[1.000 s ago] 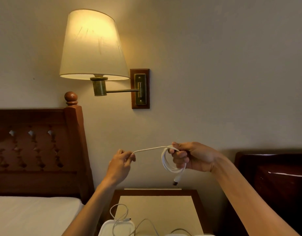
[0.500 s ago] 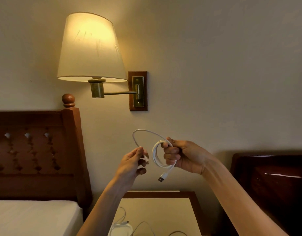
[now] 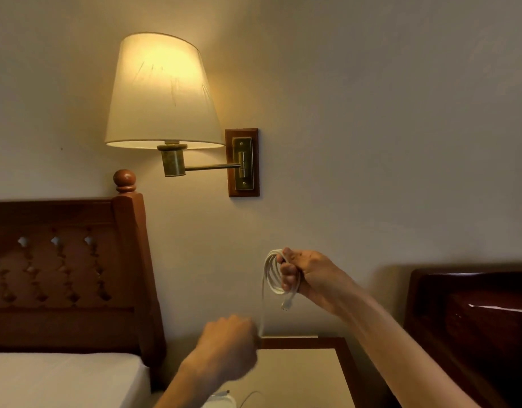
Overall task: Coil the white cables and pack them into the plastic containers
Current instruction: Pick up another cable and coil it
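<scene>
The light, springy white cable (image 3: 273, 272) hangs coiled in the right hand (image 3: 308, 275), whose grip curls through the loops, while the left hand (image 3: 227, 346) pinches its taut tail; best held there

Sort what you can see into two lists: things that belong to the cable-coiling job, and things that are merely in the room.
Part of the job:
white cable, coiled in the right hand
left hand, pulling its free end down
cable on the bedside table

Just in the room:
wall lamp
headboard
mattress
</scene>
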Motion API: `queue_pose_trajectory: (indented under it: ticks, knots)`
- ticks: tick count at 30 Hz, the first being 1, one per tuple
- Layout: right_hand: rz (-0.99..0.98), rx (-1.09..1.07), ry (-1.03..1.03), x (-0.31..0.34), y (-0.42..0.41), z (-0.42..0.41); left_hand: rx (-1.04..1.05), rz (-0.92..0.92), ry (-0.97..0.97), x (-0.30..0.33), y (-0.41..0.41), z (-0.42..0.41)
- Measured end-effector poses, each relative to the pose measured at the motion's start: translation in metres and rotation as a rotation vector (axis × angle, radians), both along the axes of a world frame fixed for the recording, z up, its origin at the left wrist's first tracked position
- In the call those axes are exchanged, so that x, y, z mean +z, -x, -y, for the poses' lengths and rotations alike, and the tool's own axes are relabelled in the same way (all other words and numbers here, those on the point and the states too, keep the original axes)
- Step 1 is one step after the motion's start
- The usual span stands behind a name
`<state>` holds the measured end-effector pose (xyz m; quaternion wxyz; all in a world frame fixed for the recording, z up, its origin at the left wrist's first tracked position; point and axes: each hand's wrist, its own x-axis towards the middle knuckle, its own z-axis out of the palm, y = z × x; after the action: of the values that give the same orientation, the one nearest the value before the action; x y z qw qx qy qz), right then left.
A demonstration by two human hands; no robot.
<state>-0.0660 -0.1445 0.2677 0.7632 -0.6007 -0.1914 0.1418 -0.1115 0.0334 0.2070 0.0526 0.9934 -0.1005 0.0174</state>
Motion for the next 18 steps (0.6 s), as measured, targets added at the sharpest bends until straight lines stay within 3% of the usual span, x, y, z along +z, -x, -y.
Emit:
queue_pose_trajectory:
  ticks: [3,7,10,14,16,18]
  knots:
    - [0.198,-0.134,0.185,-0.014,0.002,-0.013,-0.256,0.028,0.059,0.036,0.026,0.017]
    - [0.348,-0.13,0.304,-0.017,0.009,-0.012,-0.426,0.085,0.228,0.063,0.035,0.017]
    - [0.344,-0.101,0.308,-0.012,0.009,-0.005,-0.364,0.082,0.189,0.062,0.034,-0.001]
    - [0.34,-0.062,0.345,-0.002,0.009,0.008,-0.071,-0.148,0.014,0.059,0.033,-0.03]
    - [0.382,-0.013,0.441,0.001,0.012,0.009,-0.048,-0.079,0.255,0.061,0.029,-0.028]
    - [0.428,0.058,0.523,0.006,0.016,0.005,-0.115,0.14,0.618,0.058,0.017,-0.024]
